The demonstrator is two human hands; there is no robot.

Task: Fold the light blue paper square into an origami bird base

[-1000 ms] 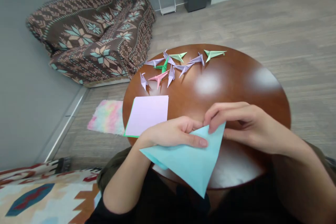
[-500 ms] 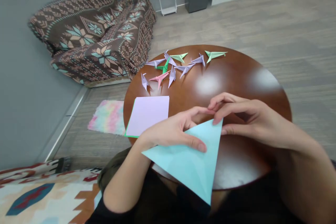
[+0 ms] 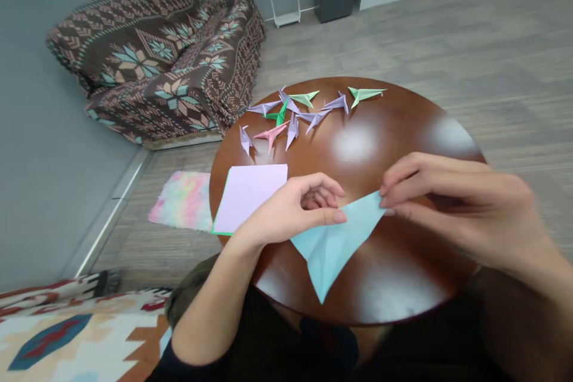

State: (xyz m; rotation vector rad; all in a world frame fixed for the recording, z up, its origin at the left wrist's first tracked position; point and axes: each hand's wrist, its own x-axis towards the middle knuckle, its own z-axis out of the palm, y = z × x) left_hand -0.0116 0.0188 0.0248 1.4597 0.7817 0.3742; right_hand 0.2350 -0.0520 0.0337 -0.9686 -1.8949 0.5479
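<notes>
A pale blue folded paper triangle [image 3: 333, 245] lies low over the near half of a round, glossy brown wooden table [image 3: 403, 277], its lowest point aimed toward the person and its upper edge held almost level. The left hand [image 3: 290, 209] is narrowly closed, with its fingers curled in and its thumb [image 3: 333, 216] resting on the paper's upper edge near the middle. The right hand [image 3: 456, 203] holds the triangle's right corner in a narrow pinch between thumb and forefinger, with its other fingers [image 3: 430, 170] stretched above the tabletop. The sheet looks light and thin, soft enough to bend but crisp along its pale creases. It seems likely to crumple or slide if pressed carelessly, so the firmest hold appears to be at its corners and along its folded edges.

At the table's far side lies a cluster of small folded paper models in lilac, pale green, and pink, including a pale green model [image 3: 367, 93] nearest the far rim. A square lilac paper sheet [image 3: 249, 198] lies on the table's left side, with a thin green paper edge [image 3: 222, 209] showing beneath it. Just beyond that side of the table, a pastel tie-dyed sheet [image 3: 183, 200] lies on the pale wood-look floor [image 3: 483, 65].
</notes>
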